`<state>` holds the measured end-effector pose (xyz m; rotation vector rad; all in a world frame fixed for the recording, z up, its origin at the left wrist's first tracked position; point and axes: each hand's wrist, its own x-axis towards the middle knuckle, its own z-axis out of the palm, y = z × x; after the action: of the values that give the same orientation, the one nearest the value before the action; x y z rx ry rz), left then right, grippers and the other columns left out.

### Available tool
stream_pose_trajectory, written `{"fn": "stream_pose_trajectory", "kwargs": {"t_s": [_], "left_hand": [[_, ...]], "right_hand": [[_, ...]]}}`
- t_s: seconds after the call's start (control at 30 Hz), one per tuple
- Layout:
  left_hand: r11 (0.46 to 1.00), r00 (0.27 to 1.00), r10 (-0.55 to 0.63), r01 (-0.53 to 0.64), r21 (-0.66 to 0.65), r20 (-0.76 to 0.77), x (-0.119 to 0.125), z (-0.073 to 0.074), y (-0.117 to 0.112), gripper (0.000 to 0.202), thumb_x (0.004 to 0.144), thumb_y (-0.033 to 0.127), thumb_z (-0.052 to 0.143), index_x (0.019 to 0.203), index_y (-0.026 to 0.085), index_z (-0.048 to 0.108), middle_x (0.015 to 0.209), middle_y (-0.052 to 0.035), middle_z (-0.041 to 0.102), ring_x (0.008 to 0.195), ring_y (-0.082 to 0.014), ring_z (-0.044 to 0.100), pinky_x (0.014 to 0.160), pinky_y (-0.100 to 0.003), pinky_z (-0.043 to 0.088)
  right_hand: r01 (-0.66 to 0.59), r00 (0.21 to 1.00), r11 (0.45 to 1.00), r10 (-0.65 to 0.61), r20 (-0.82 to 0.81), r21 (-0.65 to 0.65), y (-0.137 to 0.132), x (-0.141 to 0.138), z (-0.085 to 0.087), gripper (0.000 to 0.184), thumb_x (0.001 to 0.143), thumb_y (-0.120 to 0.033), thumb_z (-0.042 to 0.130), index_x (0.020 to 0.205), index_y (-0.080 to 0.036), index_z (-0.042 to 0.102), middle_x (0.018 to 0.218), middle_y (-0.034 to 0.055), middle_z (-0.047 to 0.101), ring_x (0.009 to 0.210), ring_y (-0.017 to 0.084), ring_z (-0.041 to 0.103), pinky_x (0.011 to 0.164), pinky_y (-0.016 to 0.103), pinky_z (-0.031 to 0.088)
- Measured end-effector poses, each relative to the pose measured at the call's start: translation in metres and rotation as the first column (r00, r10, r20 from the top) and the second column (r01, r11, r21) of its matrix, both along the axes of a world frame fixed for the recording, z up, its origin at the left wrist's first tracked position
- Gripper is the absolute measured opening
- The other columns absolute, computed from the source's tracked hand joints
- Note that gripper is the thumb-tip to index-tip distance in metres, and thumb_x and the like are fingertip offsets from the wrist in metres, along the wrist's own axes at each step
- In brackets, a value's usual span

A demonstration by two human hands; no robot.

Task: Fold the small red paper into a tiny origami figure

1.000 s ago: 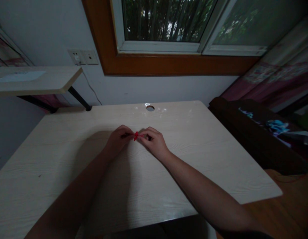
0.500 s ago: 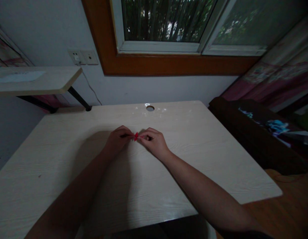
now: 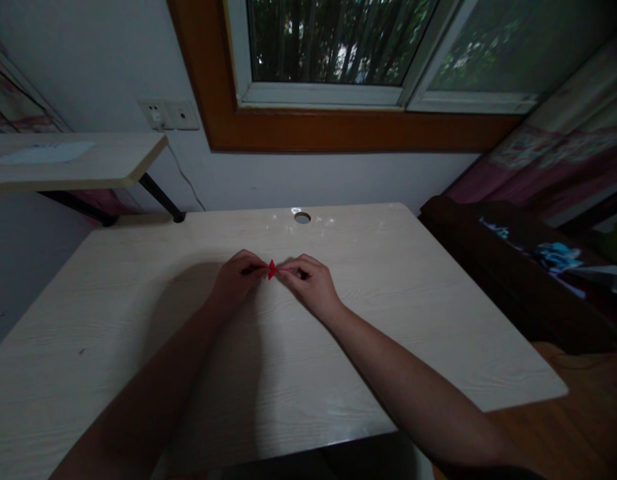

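Note:
Between my two hands is a small red folded piece (image 3: pixel 272 269), perhaps paper, with pointed corners sticking up and down at its middle. My left hand (image 3: pixel 240 275) pinches its left end between thumb and fingertips. From the other side, my right hand (image 3: pixel 308 280) grips the right end in the same kind of pinch. The ends of the piece are mostly covered by my fingers. Both hands are just over the pale wood-grain desk (image 3: pixel 338 373); whether they rest on it I cannot tell.
A raised shelf (image 3: pixel 78 175) on black legs stands at the back left, with a white sheet (image 3: pixel 46 153) on it. The desk has a round cable hole (image 3: pixel 302 218) near its back edge. Dark brown furniture (image 3: pixel 508 267) with bluish items stands to the right.
The red piece's middle looks wider and more pointed than before. My right hand has shifted very slightly to the right; the left has hardly moved.

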<state>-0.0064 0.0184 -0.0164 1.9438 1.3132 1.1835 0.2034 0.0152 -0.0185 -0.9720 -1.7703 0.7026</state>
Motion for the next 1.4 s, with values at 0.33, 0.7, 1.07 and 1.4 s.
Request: {"fn": "stream_pose_trajectory", "kwargs": {"t_s": [0.33, 0.7, 1.07, 1.4], "left_hand": [[1.000, 1.000, 0.002, -0.002, 0.002, -0.004, 0.0004, 0.0015, -0.0013, 0.008, 0.082, 0.029, 0.069, 0.082, 0.021, 0.071, 0.085, -0.0021, 0.064, 0.080, -0.0152, 0.060, 0.072, -0.027, 0.048], [1.000, 1.000, -0.003, 0.003, -0.011, -0.022, 0.0036, 0.0055, -0.0030, 0.006, 0.082, 0.027, 0.069, 0.080, 0.021, 0.070, 0.085, -0.0017, 0.063, 0.078, -0.0146, 0.060, 0.072, -0.026, 0.048], [0.996, 0.985, -0.074, 0.080, -0.033, 0.153, 0.0054, 0.0030, -0.0054, 0.023, 0.079, 0.031, 0.075, 0.099, 0.021, 0.069, 0.098, -0.0040, 0.060, 0.079, -0.0127, 0.063, 0.072, -0.026, 0.055], [0.990, 0.960, -0.135, 0.139, 0.002, 0.245, 0.0073, 0.0015, -0.0052, 0.022, 0.082, 0.030, 0.072, 0.101, 0.021, 0.065, 0.104, -0.0044, 0.057, 0.080, -0.0108, 0.063, 0.070, -0.024, 0.056]], "right_hand": [[0.000, 1.000, 1.000, 0.000, -0.011, 0.007, 0.0000, -0.0004, 0.0017, 0.005, 0.087, -0.023, 0.071, 0.086, -0.023, 0.076, 0.078, 0.0014, 0.066, 0.068, 0.014, 0.058, 0.063, 0.025, 0.045], [-0.040, 0.999, 0.999, 0.040, -0.005, -0.003, 0.0007, -0.0003, -0.0023, 0.008, 0.089, -0.026, 0.070, 0.094, -0.024, 0.076, 0.083, 0.0024, 0.066, 0.069, 0.014, 0.058, 0.063, 0.025, 0.045], [0.013, 1.000, 1.000, -0.013, -0.018, 0.018, 0.0006, 0.0002, -0.0031, 0.006, 0.088, -0.025, 0.071, 0.089, -0.023, 0.076, 0.077, 0.0017, 0.065, 0.066, 0.014, 0.056, 0.062, 0.025, 0.044], [0.027, 0.991, 0.997, -0.037, -0.126, -0.077, 0.0043, 0.0013, -0.0060, 0.009, 0.086, -0.029, 0.073, 0.087, -0.022, 0.077, 0.078, 0.0018, 0.065, 0.068, 0.014, 0.055, 0.064, 0.025, 0.042]]}}
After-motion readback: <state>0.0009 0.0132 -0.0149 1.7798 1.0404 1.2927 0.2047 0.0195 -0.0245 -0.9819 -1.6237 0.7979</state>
